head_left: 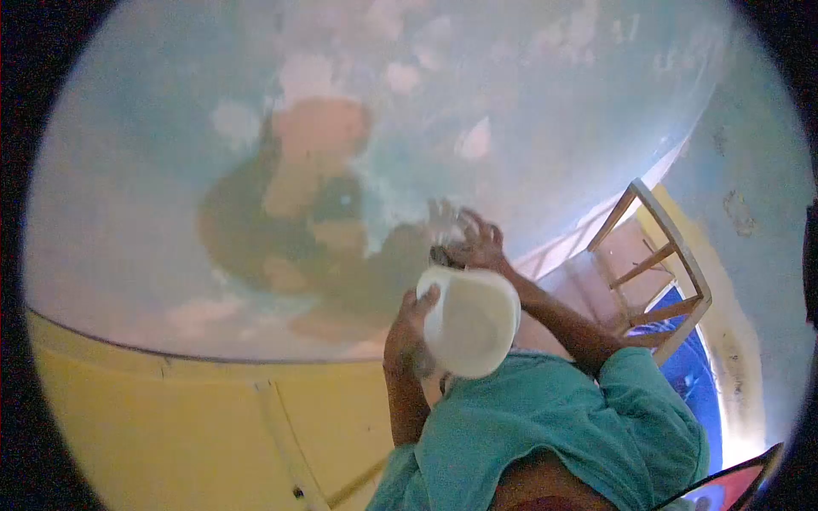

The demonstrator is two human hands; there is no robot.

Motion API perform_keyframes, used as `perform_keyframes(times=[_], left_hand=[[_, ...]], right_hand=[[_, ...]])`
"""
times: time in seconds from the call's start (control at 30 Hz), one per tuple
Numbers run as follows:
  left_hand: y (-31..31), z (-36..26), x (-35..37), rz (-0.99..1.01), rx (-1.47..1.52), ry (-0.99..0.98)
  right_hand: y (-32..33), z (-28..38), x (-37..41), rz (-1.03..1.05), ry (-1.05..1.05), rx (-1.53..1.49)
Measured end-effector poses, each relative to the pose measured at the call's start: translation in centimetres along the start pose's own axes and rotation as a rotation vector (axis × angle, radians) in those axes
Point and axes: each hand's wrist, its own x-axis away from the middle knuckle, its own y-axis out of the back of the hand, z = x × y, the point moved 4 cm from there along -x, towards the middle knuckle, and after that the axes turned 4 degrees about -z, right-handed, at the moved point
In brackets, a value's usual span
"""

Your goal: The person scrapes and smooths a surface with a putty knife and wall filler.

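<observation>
My left hand (407,334) grips a white plastic tub (473,324) by its side, with the thumb over the rim. The tub's wide mouth faces up toward me, and its inside looks pale. Just beyond its far rim, my right hand (477,243) reaches out with fingers spread and slightly bent. Those fingertips are partly smeared by motion, and they overlap the patchy pale blue and white surface (511,170) in this view.
A wooden chair (673,251) stands on the right, close to a blue item (694,375). Yellow panelling (204,417) fills the lower left. A large shadow falls on the pale surface, left of my hands. Something red and blue (724,494) shows at the bottom right.
</observation>
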Motion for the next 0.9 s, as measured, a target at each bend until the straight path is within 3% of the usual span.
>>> perform_keyframes(times=[0.1, 0.17, 0.2, 0.27, 0.3, 0.37, 0.43, 0.47, 0.53, 0.67, 0.77, 0.83, 0.87, 0.9], left_hand=[[0.5, 0.3, -0.3, -0.03, -0.117, 0.058], [2.2, 1.6, -1.1, 0.067, -0.214, -0.243], [3.0, 2.2, -1.4, 0.096, -0.264, -0.307], [5.2, 3.4, -1.6, 0.13, -0.367, -0.354], [4.0, 1.8, 0.3, 0.06, -0.282, -0.239], [1.4, -1.4, 4.4, -0.026, -0.226, -0.109], [-0.6, -4.0, 7.0, -0.055, -0.278, -0.104], [-1.2, -4.9, 7.5, -0.067, -0.301, -0.101], [-1.5, -5.5, 7.9, -0.05, -0.29, -0.095], [0.8, -2.7, 6.9, 0.048, -0.13, -0.027], [-1.4, -5.4, 7.4, 0.016, -0.189, 0.072], [-1.9, -6.1, 6.4, 0.16, -0.333, -0.308], [-0.8, -4.6, 3.6, 0.33, -0.424, -0.725], [-0.6, -4.2, 3.4, 0.309, -0.402, -0.754]], right_hand=[[-0.2, 0.3, -0.6, 0.357, -0.095, 0.034], [-1.8, -0.3, -0.7, 0.379, -0.107, -0.03], [0.7, 0.9, -0.8, 0.446, -0.016, 0.0], [2.4, 1.7, -1.0, 0.368, -0.029, -0.294], [3.0, 2.1, -1.1, 0.316, -0.072, -0.43], [4.8, 3.4, -0.1, 0.11, 0.08, -0.883], [11.0, 5.2, -1.7, 0.081, 0.105, -0.762], [8.2, 3.0, -1.4, -0.08, 0.18, -0.639], [9.5, 3.1, -1.9, -0.053, 0.047, -0.78], [15.1, 5.9, -4.6, -0.288, 0.168, -0.968], [17.2, 5.0, -8.4, -0.38, 0.267, -0.819], [18.8, 5.7, -10.2, -0.48, 0.328, -0.648], [19.9, 6.3, -10.8, -0.485, 0.328, -0.614], [20.4, 6.9, -11.3, -0.491, 0.328, -0.579]])
